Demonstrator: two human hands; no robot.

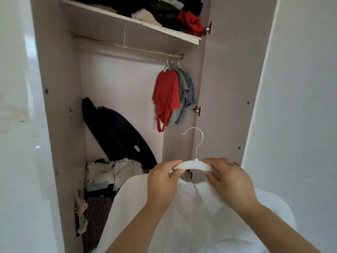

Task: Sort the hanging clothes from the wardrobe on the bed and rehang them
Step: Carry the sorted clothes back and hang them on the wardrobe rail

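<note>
Two-handed grip on white hanger (193, 164): left hand (164, 179) pinches one arm, right hand (228, 178) the other, prob. to seat white shirt (182, 220) collar evenly; hook (202, 139) points up toward rail (127, 45) w/ 3 tops (167, 95) hung at right end

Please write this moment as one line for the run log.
phase: rehang | left grip: holds white hanger | right grip: holds white hanger | white shirt: on hanger | rail: three garments hung

The left hand (162, 181) and the right hand (228, 178) are bare. Both forearms are bare too, uncovered right to the lower edge of the view. The fingers look short and rounded.
</note>
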